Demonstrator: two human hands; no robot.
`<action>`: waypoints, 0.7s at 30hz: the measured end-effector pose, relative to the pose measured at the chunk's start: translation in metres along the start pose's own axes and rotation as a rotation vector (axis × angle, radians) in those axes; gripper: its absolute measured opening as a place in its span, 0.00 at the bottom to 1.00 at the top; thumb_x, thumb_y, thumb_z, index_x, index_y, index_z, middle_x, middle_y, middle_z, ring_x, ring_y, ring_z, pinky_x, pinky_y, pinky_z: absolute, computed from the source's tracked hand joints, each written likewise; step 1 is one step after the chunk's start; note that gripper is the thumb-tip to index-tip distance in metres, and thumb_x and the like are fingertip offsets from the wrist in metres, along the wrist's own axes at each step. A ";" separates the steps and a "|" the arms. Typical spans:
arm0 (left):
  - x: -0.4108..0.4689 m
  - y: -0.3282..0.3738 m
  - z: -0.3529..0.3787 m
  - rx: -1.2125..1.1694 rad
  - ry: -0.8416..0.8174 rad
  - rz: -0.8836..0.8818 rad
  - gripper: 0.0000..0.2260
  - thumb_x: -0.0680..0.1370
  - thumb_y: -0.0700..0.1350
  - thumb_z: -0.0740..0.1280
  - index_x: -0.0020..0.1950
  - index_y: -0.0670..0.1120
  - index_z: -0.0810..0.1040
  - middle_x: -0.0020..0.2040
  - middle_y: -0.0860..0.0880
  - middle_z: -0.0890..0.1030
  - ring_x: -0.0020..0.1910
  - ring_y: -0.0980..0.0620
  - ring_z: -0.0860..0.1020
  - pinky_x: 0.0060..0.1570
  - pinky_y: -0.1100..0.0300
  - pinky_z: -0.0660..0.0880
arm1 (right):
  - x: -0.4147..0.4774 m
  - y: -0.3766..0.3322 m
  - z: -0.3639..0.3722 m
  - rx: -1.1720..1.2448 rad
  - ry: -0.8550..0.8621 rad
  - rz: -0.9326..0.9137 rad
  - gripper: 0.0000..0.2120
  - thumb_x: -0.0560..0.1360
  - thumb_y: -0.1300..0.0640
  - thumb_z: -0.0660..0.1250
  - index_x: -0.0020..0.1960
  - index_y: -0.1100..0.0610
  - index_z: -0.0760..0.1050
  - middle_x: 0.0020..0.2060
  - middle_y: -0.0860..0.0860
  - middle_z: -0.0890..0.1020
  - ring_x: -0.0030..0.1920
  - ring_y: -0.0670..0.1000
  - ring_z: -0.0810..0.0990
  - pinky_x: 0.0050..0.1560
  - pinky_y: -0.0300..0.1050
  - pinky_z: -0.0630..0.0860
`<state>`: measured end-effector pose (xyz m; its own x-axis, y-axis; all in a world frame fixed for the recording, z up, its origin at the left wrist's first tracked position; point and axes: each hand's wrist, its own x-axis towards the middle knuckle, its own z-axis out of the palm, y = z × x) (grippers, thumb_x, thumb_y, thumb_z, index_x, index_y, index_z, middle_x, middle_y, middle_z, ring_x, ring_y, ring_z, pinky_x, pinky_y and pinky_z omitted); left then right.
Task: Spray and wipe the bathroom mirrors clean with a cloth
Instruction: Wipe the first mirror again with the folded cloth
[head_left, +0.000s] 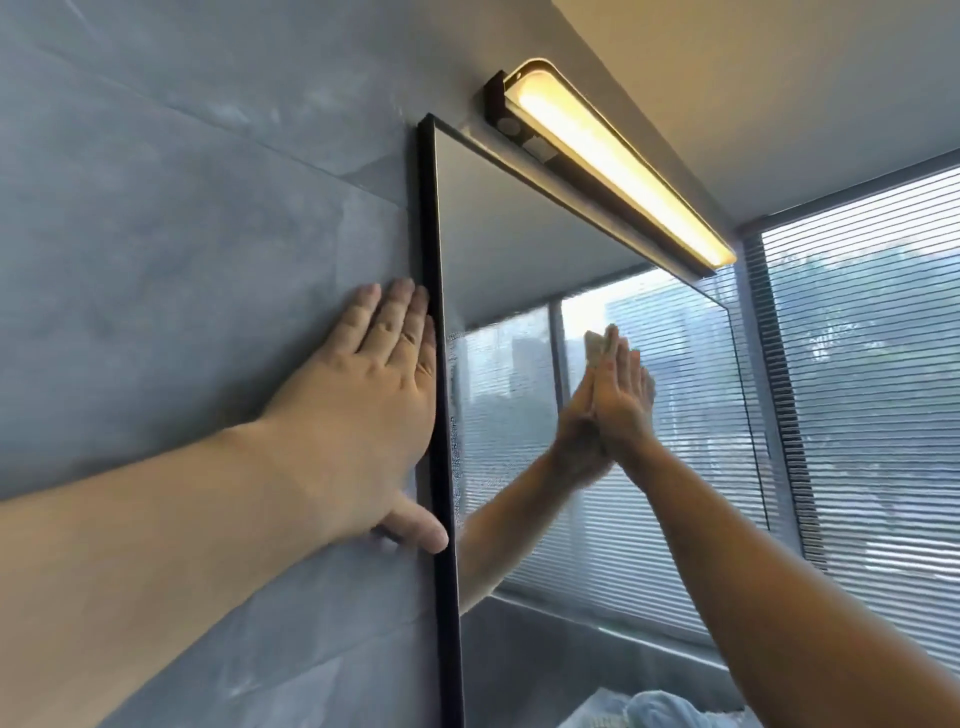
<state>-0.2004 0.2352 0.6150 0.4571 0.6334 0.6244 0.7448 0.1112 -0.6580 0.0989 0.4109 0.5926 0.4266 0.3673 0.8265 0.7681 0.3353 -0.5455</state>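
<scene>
A black-framed mirror (519, 218) hangs on the grey tiled wall and reflects a window with blinds. My left hand (363, 405) lies flat on the wall beside the mirror's left frame, fingers straight, thumb touching the frame's edge. My right hand (623, 400) presses flat against the glass with straight fingers. A pale cloth (597, 345) shows only as a small edge between my fingertips and the glass; the rest is hidden under my palm. Fine spray droplets (456, 441) cling to the glass along the left edge.
A lit bar lamp (613, 156) juts out above the mirror's top edge. A window with horizontal blinds (872, 364) fills the right side. Grey wall tiles (182, 208) spread to the left. Something pale blue (654, 712) shows at the bottom edge.
</scene>
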 end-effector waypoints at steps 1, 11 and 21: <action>-0.002 0.006 0.003 -0.013 0.008 -0.008 0.72 0.60 0.85 0.53 0.70 0.26 0.28 0.75 0.25 0.31 0.78 0.28 0.33 0.77 0.34 0.37 | 0.002 0.009 -0.007 0.049 -0.041 0.167 0.28 0.88 0.44 0.41 0.86 0.52 0.46 0.85 0.49 0.48 0.84 0.46 0.43 0.83 0.51 0.39; -0.005 0.015 0.007 0.003 0.093 -0.037 0.72 0.60 0.84 0.57 0.67 0.25 0.28 0.76 0.24 0.34 0.78 0.26 0.35 0.77 0.34 0.40 | -0.163 -0.109 -0.016 0.017 -0.164 -0.582 0.30 0.84 0.43 0.37 0.84 0.47 0.37 0.82 0.45 0.32 0.81 0.44 0.30 0.80 0.44 0.29; -0.031 0.039 0.024 -0.035 0.046 -0.006 0.75 0.59 0.84 0.59 0.71 0.23 0.29 0.75 0.23 0.32 0.77 0.25 0.33 0.77 0.34 0.38 | -0.078 0.006 -0.002 0.033 -0.140 0.177 0.31 0.86 0.43 0.40 0.85 0.53 0.41 0.85 0.51 0.45 0.84 0.48 0.40 0.83 0.52 0.37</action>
<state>-0.1972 0.2383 0.5593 0.4742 0.5968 0.6473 0.7636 0.0873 -0.6398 0.0710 0.3824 0.5253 0.4810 0.5388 0.6916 0.6703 0.2823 -0.6863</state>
